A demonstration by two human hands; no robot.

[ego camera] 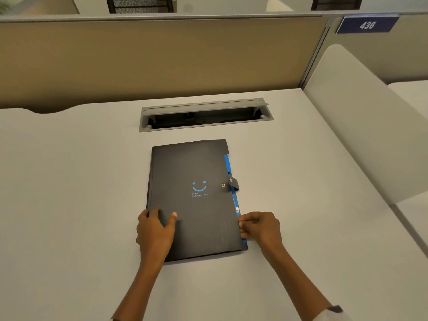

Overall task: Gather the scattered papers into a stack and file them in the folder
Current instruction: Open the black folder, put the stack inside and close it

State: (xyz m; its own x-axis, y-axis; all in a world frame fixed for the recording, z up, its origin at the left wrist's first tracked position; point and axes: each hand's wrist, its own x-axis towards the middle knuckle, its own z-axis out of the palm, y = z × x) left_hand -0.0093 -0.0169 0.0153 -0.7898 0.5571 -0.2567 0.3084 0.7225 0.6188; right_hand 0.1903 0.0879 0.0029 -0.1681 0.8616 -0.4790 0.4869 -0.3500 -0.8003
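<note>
While the black folder lies closed and flat at the middle of the pale desk, both hands rest at its near end. At about seven o'clock on the cover, the left hand is spread fairly wide, its palm down over the near-left corner, its thumb on the cover and its fingers lying along the left edge; it presses rather than grips. At about four o'clock, the right hand is narrowed, its fingertips bunched together against the folder's right edge, where blue tabs stick out from under the cover. Whether those fingertips pinch the edge or only touch it cannot be told. The snap strap at three o'clock on the folder hangs unfastened beside its stud. Beyond the folder, at twelve o'clock, an open grey cable tray is set into the desk.
</note>
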